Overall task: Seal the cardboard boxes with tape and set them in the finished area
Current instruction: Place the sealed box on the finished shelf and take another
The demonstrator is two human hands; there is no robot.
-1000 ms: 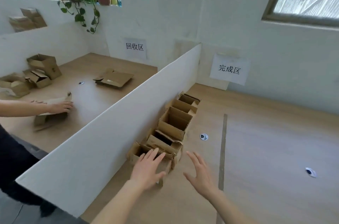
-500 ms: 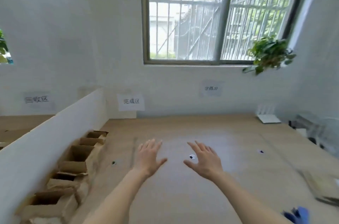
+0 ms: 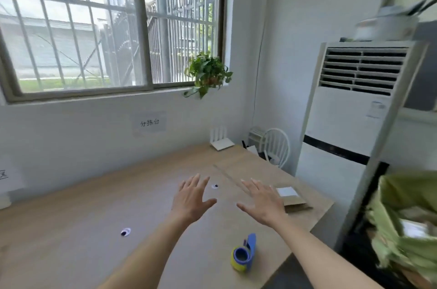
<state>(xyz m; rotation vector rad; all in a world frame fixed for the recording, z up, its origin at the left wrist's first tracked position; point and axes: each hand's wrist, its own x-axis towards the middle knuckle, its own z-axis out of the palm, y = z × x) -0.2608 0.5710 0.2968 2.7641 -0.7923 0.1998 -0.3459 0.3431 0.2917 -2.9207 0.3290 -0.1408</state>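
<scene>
Hands: two bare forearms are stretched forward over a wooden table (image 3: 71,213), palms down, held above the surface.
Left hand (image 3: 191,199): fingers are spread and relaxed, the thumb is angled out to the right; nothing is grasped.
Right hand (image 3: 262,203): fingers are spread and straight, the thumb is angled to the left; nothing is grasped.
Flattened cardboard box (image 3: 293,197): it is laid flat near the table's right edge, just beyond the right hand, with a white label on its top face. Contact with the hand cannot be told.
Tape dispenser (image 3: 243,254): a blue handle and a yellow-rimmed roll are seen standing on the table near its front right corner, below and between the two forearms, apart from both hands.
Table surface: two small round cable holes are set in the wood, one between the hands at the far side (image 3: 214,186) and one to the left, nearer the viewer (image 3: 125,232).
Wall sign (image 3: 149,122): a white paper with handwritten characters is fixed to the wall below a barred window (image 3: 99,28).
Potted plant (image 3: 207,73): green leaves are draped over the right end of the sill.
Router (image 3: 221,141): a white unit is placed at the table's far corner.
Right side: a white chair (image 3: 276,146) and a tall standing air conditioner (image 3: 350,128) are seen beside the table; a blurred green bag (image 3: 406,222) is filling the lower right corner.
</scene>
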